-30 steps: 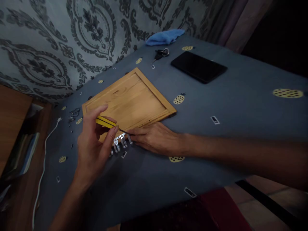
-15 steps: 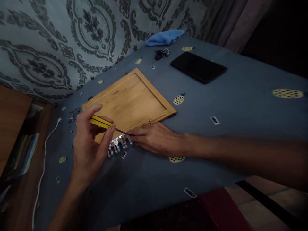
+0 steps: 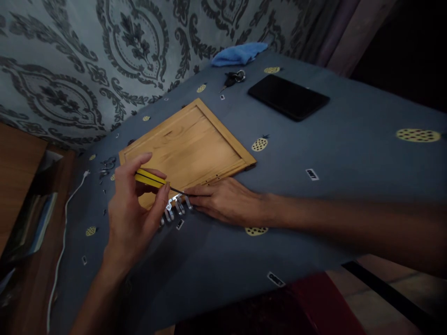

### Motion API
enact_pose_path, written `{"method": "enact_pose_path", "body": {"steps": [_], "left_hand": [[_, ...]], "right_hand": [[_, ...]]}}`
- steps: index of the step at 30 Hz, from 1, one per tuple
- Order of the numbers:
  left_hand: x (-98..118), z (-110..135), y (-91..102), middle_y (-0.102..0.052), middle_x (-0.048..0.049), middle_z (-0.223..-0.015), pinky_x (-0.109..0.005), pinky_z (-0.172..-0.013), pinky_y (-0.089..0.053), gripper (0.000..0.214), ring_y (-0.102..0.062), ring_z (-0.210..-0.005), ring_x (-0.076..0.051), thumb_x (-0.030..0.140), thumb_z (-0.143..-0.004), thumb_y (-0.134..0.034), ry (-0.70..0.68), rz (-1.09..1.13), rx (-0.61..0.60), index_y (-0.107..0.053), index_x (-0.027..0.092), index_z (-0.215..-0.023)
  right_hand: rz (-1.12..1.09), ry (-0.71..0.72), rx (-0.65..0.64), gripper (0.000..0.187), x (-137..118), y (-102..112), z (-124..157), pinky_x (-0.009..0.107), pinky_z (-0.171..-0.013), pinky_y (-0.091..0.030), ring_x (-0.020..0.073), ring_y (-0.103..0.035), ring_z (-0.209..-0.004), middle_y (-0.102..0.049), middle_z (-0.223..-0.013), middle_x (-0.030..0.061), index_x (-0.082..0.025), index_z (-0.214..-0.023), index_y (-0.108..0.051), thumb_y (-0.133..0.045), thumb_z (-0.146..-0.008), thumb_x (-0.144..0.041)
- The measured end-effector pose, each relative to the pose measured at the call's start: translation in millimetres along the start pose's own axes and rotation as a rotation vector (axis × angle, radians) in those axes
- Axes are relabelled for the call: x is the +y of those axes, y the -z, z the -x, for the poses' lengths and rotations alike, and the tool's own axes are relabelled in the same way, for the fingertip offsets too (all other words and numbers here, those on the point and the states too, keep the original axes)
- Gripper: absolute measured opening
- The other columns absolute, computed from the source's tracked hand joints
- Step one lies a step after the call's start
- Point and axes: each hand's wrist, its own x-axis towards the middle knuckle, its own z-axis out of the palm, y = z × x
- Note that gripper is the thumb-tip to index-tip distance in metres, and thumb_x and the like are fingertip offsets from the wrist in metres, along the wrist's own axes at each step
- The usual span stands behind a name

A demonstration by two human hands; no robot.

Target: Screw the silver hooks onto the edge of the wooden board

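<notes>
A wooden panel [image 3: 190, 144] with a raised frame lies flat on the blue patterned cloth [image 3: 349, 153]. At its near edge sits a metal hook rack [image 3: 174, 208] with several hooks. My left hand [image 3: 134, 218] is closed round a yellow-and-black screwdriver [image 3: 151, 179], whose thin tip points right toward the rack's end. My right hand [image 3: 225, 200] lies low on the cloth with its fingertips pressed against the rack's right end, next to the screwdriver tip.
A black tablet [image 3: 288, 97] lies at the back right. Keys [image 3: 233, 78] and a blue cloth [image 3: 239, 53] sit near the patterned wall. A white cable [image 3: 64, 223] runs along the left edge, beside loose metal parts [image 3: 106, 166].
The left hand and screwdriver shifted slightly left, then back right, turning a little. The right hand stayed put on the hook rack.
</notes>
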Motion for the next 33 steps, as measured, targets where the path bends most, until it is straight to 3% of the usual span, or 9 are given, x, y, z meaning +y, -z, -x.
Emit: {"method": "enact_pose_path", "body": {"steps": [4, 8, 15, 22, 26, 33], "left_hand": [[-1.4, 0.3, -2.4, -0.063, -0.0007, -0.107, -0.028, -0.074, -0.066, 0.051, -0.072, -0.093, -0.016, 0.021, -0.091, -0.075, -0.043, -0.022, 0.036, -0.052, 0.031, -0.135], [-1.3, 0.9, -3.9, -0.061, -0.0018, -0.112, -0.03, -0.077, -0.066, 0.048, -0.071, -0.093, -0.016, 0.023, -0.09, -0.077, -0.067, -0.053, 0.075, -0.056, 0.031, -0.132], [2.0, -0.3, -3.4, -0.065, -0.0016, -0.108, -0.033, -0.086, -0.065, 0.051, -0.072, -0.093, -0.017, 0.023, -0.091, -0.075, -0.002, 0.046, 0.041, -0.052, 0.031, -0.137], [-1.0, -2.5, -5.8, -0.064, -0.0002, -0.1, -0.031, -0.074, -0.064, 0.054, -0.071, -0.083, -0.017, 0.027, -0.086, -0.081, 0.045, 0.045, 0.075, -0.053, 0.028, -0.132], [1.2, -2.4, -5.7, -0.065, -0.0001, -0.1, -0.03, -0.079, -0.064, 0.048, -0.071, -0.084, -0.015, 0.025, -0.089, -0.078, 0.051, 0.077, 0.073, -0.053, 0.027, -0.131], [1.1, -2.5, -6.0, -0.064, 0.0009, -0.099, -0.026, -0.076, -0.063, 0.053, -0.07, -0.084, -0.013, 0.026, -0.086, -0.082, 0.069, 0.121, 0.075, -0.053, 0.027, -0.131]], "right_hand": [[-0.002, 0.005, 0.002, 0.025, -0.4, 1.8, 0.4, 0.029, -0.061, -0.052, 0.0179, -0.075, -0.09, -0.073, -0.133, 0.0084, -0.018, -0.122, -0.074, -0.059, -0.102, -0.017], [-0.003, 0.001, 0.018, 0.024, -0.7, 1.2, 0.1, 0.028, -0.061, -0.051, 0.0181, -0.074, -0.092, -0.073, -0.134, 0.0079, -0.018, -0.122, -0.074, -0.059, -0.102, -0.018], [0.0, 0.017, 0.016, 0.024, -0.3, 1.2, 0.0, 0.029, -0.063, -0.052, 0.019, -0.075, -0.095, -0.073, -0.136, 0.0075, -0.016, -0.122, -0.074, -0.059, -0.102, -0.017], [-0.011, 0.021, 0.013, 0.027, 0.9, 0.1, -0.3, 0.03, -0.066, -0.055, 0.0203, -0.075, -0.1, -0.072, -0.138, 0.0079, -0.016, -0.125, -0.073, -0.058, -0.103, -0.017], [-0.016, 0.027, 0.031, 0.027, 1.4, -0.6, -0.7, 0.032, -0.07, -0.056, 0.0216, -0.074, -0.105, -0.072, -0.137, 0.0077, -0.016, -0.125, -0.074, -0.058, -0.104, -0.018], [-0.004, 0.021, 0.022, 0.023, 0.7, -0.3, -0.5, 0.031, -0.063, -0.052, 0.0198, -0.075, -0.1, -0.073, -0.136, 0.0051, -0.017, -0.12, -0.075, -0.06, -0.102, -0.017]]}}
